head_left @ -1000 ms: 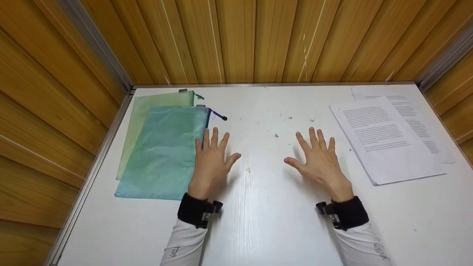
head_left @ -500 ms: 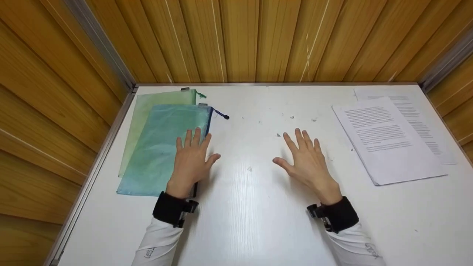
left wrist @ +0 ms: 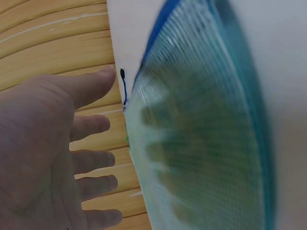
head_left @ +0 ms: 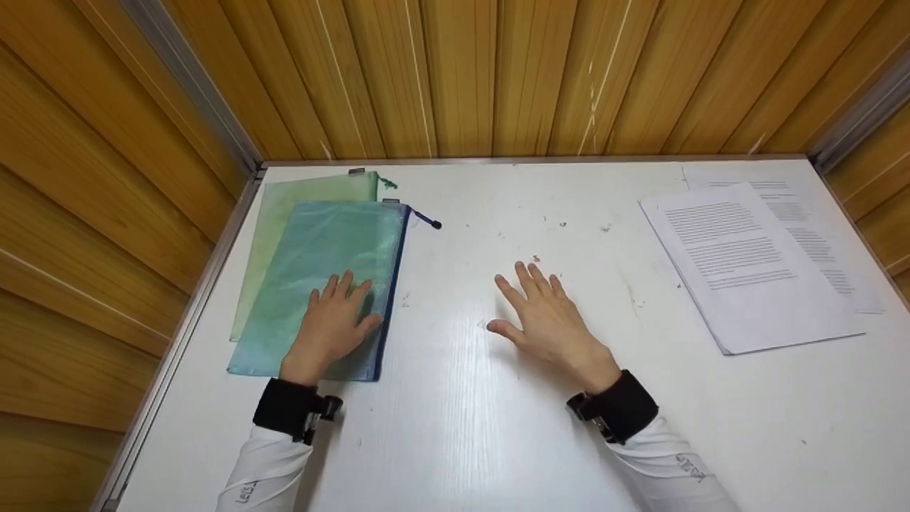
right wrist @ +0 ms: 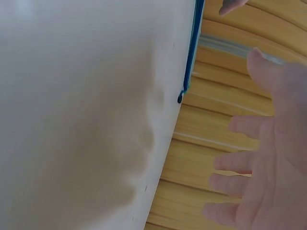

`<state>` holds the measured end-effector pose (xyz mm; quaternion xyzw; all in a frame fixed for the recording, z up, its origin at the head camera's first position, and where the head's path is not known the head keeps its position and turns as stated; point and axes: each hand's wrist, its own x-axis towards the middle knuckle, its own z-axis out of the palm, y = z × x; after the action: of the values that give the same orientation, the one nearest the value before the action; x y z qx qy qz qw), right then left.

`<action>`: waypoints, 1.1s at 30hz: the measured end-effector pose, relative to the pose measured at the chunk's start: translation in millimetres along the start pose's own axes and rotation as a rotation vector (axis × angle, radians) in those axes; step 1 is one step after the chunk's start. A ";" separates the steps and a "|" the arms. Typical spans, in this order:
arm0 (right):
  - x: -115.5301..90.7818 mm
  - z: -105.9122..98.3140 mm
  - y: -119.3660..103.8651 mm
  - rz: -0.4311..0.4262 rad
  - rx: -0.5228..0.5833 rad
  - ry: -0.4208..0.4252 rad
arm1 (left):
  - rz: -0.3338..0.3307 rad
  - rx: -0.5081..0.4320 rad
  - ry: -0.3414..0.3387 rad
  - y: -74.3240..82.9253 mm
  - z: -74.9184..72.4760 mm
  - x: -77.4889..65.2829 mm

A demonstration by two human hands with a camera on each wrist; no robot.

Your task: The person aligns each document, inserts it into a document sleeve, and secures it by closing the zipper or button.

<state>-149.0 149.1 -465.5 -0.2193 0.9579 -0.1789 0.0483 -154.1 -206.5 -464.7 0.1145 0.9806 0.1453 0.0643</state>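
Observation:
A blue-green zip pouch (head_left: 334, 242) with a dark blue zipper edge and pull lies flat on the table's left side. It partly covers a light green zip pouch (head_left: 274, 206). Above the blue pouch's lower right part is my left hand (head_left: 331, 326), fingers spread; the left wrist view shows its palm (left wrist: 33, 153) apart from the mesh, with a shadow falling on it. My right hand (head_left: 547, 320) hovers over the table's middle, fingers straight and spread, holding nothing. Its shadow shows on the white surface in the right wrist view.
Printed sheets (head_left: 753, 270) lie in an overlapping stack at the table's right. Wood-look panels (head_left: 455, 78) wall the white table (head_left: 455, 441) at the back and both sides. A few small dark marks dot the tabletop.
Both hands have moved left. My left hand has shifted from the pouch's zipper edge to over the pouch, also slightly nearer the body. The pouches and papers stay in place.

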 end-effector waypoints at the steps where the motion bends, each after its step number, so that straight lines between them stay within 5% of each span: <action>1: 1.3 1.0 -2.0 -0.004 0.003 -0.009 | -0.002 0.007 -0.009 -2.7 -0.3 -0.7; 15: 5.2 13.7 -8.5 -0.006 0.040 -0.111 | -0.020 0.036 -0.113 -12.3 12.1 1.7; 33: 14.1 19.6 -21.2 -0.024 -0.010 -0.210 | 0.035 0.030 -0.088 23.5 32.6 12.7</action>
<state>-149.8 118.8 -476.2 -0.2484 0.9458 -0.1505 0.1451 -156.3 -172.7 -489.7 0.1390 0.9767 0.1267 0.1031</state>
